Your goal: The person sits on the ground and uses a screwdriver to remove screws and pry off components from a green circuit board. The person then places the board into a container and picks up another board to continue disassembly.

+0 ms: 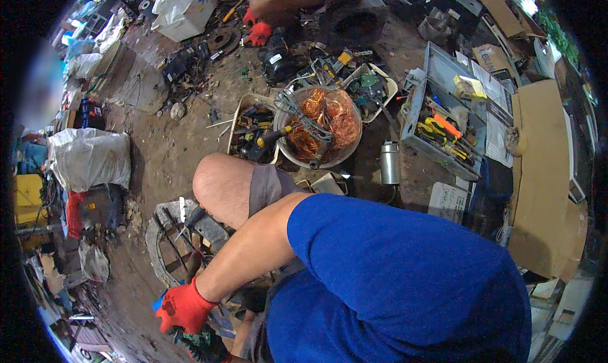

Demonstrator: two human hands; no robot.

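Looking at a red-gloved right hand (185, 307) way down at the lower left, curled downward just above a dark greenish piece (190, 336) near the bottom edge. Can't tell if actually gripping it, with the fingertips out of sight. Can barely make out a dark-gloved left hand (213, 351) under there, so can't call that grip either. Also seeing a bucket (352, 149) of copper wire (342, 119) beyond the bare knee (220, 184).
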